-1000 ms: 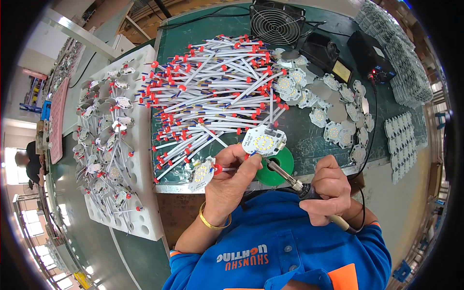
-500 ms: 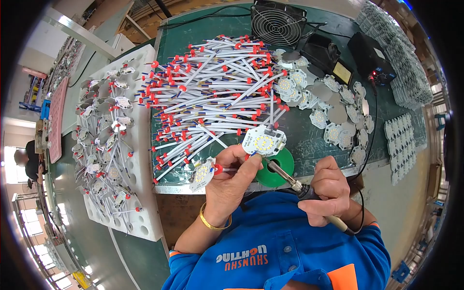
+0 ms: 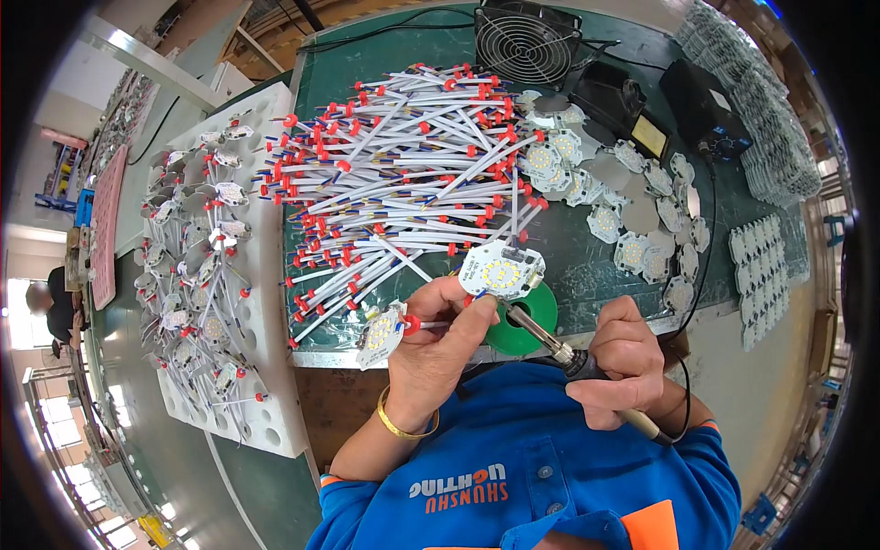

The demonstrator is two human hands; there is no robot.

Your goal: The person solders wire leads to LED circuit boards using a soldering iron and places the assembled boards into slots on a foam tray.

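Note:
Between its thumb and fingers my left hand [image 3: 438,344] pinches a white cable with red rings. A round LED board [image 3: 500,271] is at the cable's upper end, and a second LED board [image 3: 381,335] hangs at the left of the hand. My right hand [image 3: 625,367] is wrapped round a soldering iron [image 3: 587,364]. The iron's tip points up and left, close to the lower edge of the upper board; whether they touch I cannot tell. Behind the tip lies a green spool [image 3: 532,332].
A pile of white cables [image 3: 394,174] covers the middle of the green table. Left of it stands a white foam tray [image 3: 275,367] of wired boards. A fan [image 3: 527,48], an iron stand [image 3: 612,101] and a black power unit [image 3: 704,110] stand behind. A person [image 3: 64,307] is far left.

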